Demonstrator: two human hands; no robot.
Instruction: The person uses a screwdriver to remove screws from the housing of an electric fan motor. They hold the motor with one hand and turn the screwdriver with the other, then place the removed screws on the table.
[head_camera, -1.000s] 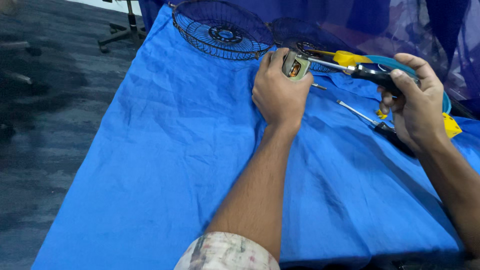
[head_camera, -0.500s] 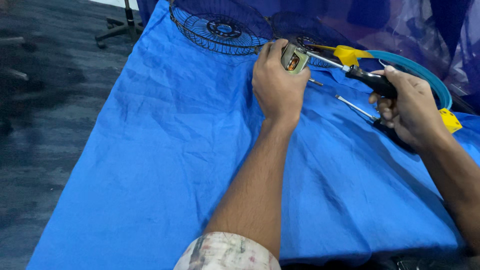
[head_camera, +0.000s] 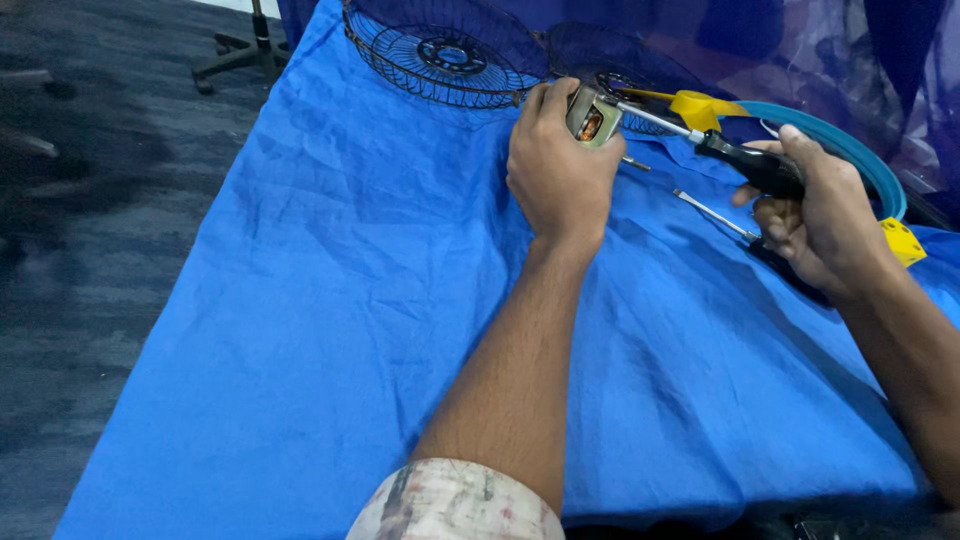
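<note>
Your left hand (head_camera: 560, 170) grips the small fan motor (head_camera: 592, 118), fingers wrapped closed around its body, holding it just above the blue cloth that covers the surface (head_camera: 330, 330). Your right hand (head_camera: 820, 225) is closed around the black handle of the screwdriver (head_camera: 730, 158). The shaft runs up and to the left from that hand, and its tip meets the right face of the motor. The long axis of the tool therefore lies along the line between your two hands, with the motor at the far left end. A second screwdriver (head_camera: 715, 215) lies on the cloth just below the shaft. Two black wire fan guards (head_camera: 440, 60) rest beyond the motor, beside a blue ring (head_camera: 850, 150).
</note>
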